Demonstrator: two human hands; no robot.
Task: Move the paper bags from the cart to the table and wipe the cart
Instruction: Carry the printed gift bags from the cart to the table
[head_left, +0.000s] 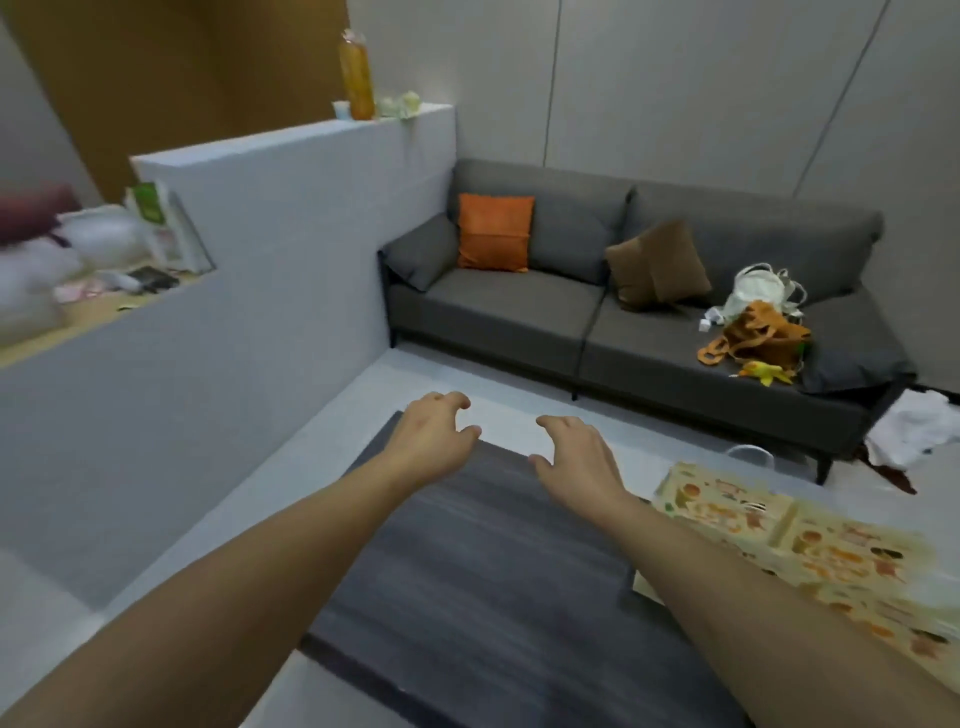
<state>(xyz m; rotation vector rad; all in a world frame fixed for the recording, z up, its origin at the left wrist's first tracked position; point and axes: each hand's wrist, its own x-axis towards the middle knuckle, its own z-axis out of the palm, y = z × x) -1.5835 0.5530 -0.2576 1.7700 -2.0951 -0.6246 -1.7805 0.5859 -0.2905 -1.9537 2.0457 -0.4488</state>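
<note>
Both hands, left (431, 434) and right (574, 457), reach out over the dark tabletop (467, 597), fingers curled loosely and empty, as a patterned paper bag (810, 551) lies flat at its right.

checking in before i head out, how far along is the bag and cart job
Done: one printed paper bag lies flat on the dark table. In hand: nothing; the left hand and right hand hover open over the table's far edge. Left: no cart or cloth is in view, so I can't tell whether more bags remain or the wiping has begun.
</note>
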